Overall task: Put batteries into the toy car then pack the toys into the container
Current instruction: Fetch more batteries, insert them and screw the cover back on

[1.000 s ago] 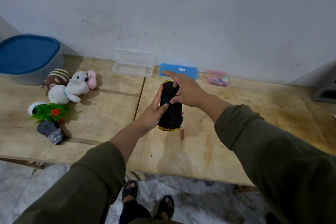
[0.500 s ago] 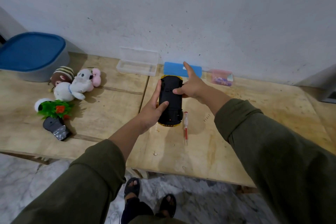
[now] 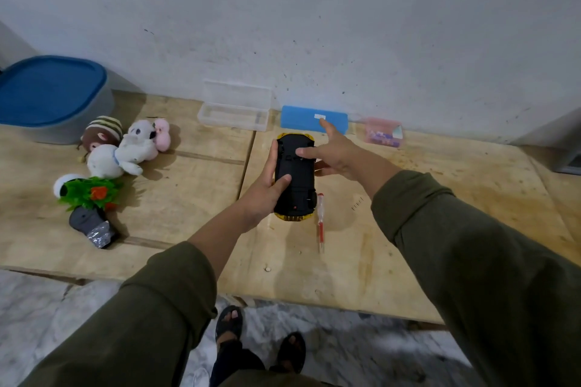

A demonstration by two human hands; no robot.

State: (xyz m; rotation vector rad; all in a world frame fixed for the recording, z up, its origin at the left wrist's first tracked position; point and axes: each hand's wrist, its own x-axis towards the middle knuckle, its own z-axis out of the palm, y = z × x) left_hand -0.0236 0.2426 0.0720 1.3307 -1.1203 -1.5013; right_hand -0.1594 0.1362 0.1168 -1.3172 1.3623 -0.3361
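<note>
Holding the toy car (image 3: 295,174) belly-up at the middle of the frame, my left hand (image 3: 263,188) wraps its left flank, thumb lying across the black underside, fingers curled around the far side out of sight. My right hand (image 3: 336,154) rests on the car's right edge with fingers spread, thumb pressed onto the underside and forefinger pointing toward the blue box (image 3: 314,119) against the wall; it grips nothing that I can see. The risk I judge here is the car rolling out of a one-sided hold if the right thumb pushes hard on a cover, knocking the red screwdriver (image 3: 320,223) that lies just beside it toward the table (image 3: 408,254) edge. A small screw or battery could also drop onto the marble floor below. I cannot tell whether the battery cover is on or off: the underside is uniformly dark and blurred. No batteries are plainly visible; the pink box (image 3: 383,137) right of the blue one holds something indistinct. The blue-lidded container (image 3: 50,94) at upper left is cut off by the frame and shut, with the plush toys (image 3: 125,148) and the plastic plant (image 3: 88,195) not yet packed.
</note>
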